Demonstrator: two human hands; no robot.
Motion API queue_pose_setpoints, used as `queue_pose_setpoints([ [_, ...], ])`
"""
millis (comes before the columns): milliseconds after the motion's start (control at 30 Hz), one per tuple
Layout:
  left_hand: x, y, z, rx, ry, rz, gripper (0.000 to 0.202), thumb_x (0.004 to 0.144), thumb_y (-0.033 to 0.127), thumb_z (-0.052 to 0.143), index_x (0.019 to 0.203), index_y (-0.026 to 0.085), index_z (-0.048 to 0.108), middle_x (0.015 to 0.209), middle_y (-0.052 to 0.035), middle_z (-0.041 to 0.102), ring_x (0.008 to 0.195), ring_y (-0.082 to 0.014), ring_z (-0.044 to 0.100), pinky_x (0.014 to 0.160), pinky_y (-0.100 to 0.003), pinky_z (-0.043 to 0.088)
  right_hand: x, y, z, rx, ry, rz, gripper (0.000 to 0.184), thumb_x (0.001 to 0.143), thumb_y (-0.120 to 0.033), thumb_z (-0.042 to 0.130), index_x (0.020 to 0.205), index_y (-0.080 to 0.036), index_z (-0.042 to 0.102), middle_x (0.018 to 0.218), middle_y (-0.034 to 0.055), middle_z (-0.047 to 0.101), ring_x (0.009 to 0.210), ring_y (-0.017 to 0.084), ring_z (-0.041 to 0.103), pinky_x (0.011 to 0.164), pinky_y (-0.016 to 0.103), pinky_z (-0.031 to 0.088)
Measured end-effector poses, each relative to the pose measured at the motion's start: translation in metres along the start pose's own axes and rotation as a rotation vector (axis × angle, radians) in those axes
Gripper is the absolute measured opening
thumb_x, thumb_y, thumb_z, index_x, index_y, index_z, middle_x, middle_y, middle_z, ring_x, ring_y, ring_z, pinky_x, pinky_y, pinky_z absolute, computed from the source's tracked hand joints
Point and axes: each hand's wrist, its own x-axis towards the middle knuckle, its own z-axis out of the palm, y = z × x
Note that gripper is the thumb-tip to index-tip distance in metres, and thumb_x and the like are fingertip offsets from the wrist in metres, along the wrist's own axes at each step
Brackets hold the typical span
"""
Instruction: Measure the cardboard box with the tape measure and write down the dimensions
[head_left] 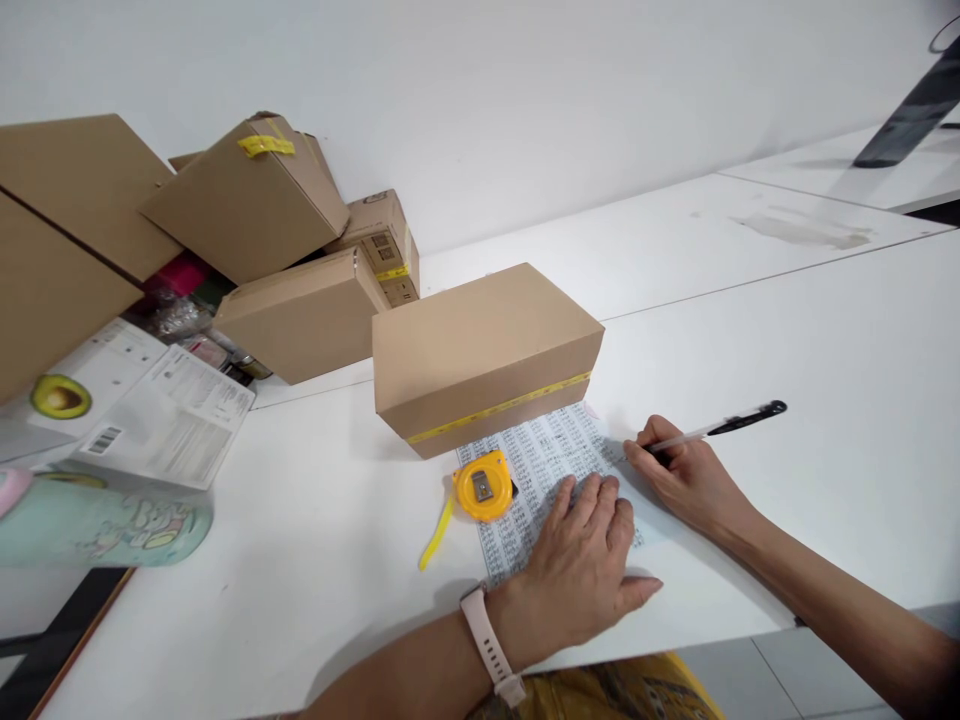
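Note:
A pen (701,433) with a clear barrel and black end is pinched in my right hand (686,472), its tip side over the right part of a sheet of paper (536,470). Rows of dense handwriting cover that sheet. My left hand (581,560) lies flat on the paper, palm down, fingers stretched out, a pink watch band on the wrist. To its upper left sits an orange tape measure (482,487) on the sheet's left edge, a short yellow tape end sticking out. Behind it, a closed cardboard box (487,355) with yellow tape covers the sheet's top edge.
Several cardboard boxes (255,200) are piled at the back left against the wall. A white printed box with an avocado picture (180,410) and a mint bottle (112,520) stand at the left. A dark cylindrical object (911,110) is at the far right.

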Motion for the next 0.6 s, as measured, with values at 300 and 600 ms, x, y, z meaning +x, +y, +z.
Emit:
queue_pose_setpoints([
  [300, 0.0005, -0.0001, -0.0005, 0.012, 0.0, 0.005, 0.067, 0.1, 0.059, 0.036, 0.137, 0.004, 0.048, 0.148, -0.0194, 0.05, 0.141, -0.031, 0.041, 0.119, -0.046, 0.028, -0.0001, -0.0001, -0.0008, -0.008, 0.003, -0.007, 0.028, 0.089, -0.039, 0.055, 0.068, -0.025, 0.044, 0.052, -0.0046, 0.044, 0.048, 0.012, 0.037, 0.044, 0.026, 0.028],
  [600, -0.0008, 0.0009, -0.0012, -0.005, -0.011, 0.004, 0.067, 0.1, 0.058, 0.038, 0.138, 0.004, 0.047, 0.149, -0.0204, 0.048, 0.141, -0.0312, 0.04, 0.119, -0.046, 0.027, -0.0014, 0.0009, 0.0002, 0.003, 0.07, 0.014, 0.029, 0.091, -0.041, 0.055, 0.07, -0.025, 0.045, 0.055, -0.0044, 0.043, 0.049, 0.012, 0.038, 0.046, 0.027, 0.032],
])
